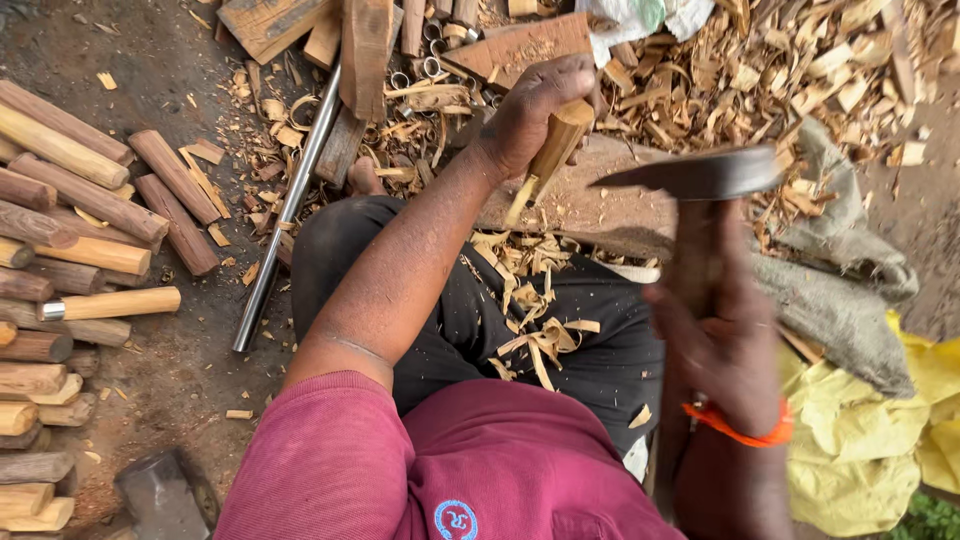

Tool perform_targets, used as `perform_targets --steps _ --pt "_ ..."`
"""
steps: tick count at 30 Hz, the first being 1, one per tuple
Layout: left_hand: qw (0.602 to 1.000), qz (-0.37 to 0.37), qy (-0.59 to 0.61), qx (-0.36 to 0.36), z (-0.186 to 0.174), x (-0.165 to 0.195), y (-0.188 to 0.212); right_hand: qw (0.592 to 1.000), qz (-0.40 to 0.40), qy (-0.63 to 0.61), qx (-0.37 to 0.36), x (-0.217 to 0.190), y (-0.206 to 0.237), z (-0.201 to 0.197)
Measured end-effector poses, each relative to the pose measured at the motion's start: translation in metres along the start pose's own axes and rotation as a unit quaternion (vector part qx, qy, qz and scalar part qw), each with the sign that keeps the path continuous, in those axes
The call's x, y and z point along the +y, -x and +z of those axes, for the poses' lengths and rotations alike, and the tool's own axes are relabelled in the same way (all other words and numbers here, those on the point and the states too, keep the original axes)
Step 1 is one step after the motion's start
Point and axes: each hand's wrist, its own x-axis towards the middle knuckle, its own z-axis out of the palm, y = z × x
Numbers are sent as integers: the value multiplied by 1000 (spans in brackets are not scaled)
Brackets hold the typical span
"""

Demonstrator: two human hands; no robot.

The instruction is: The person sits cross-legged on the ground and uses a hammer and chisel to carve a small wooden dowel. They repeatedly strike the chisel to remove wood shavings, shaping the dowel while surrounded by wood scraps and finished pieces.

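My left hand (530, 110) grips a pale, carved wooden stick (552, 152) and holds it slanted, its thin lower end resting on a wooden chopping block (590, 210). My right hand (715, 330) is raised and blurred, holding the handle of an adze-like hatchet whose dark blade (700, 175) hangs just right of the stick, above the block. Curled wood shavings (535, 330) lie on my black trousers.
A pile of short wooden sticks (60, 260) lies at the left on the dirt. A metal rod (285, 215) runs diagonally beside my knee. Wood chips (780, 70) cover the ground top right. A grey sack (835, 290) and yellow plastic (870, 440) lie at right.
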Motion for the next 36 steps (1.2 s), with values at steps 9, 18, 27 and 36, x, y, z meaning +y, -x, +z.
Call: perform_targets --steps 9,18,27,36 --pt "992 84 -49 -83 8 -11 3 988 -109 -94 50 -44 8 -3" --pt "992 57 -61 -91 11 -3 5 979 -113 -126 110 -33 33 -12" --pt "994 59 -39 -79 10 -6 -1 991 -21 133 -14 9 -1 -3" --pt "996 43 -15 -70 9 -7 -1 978 -81 -171 84 -51 12 3"
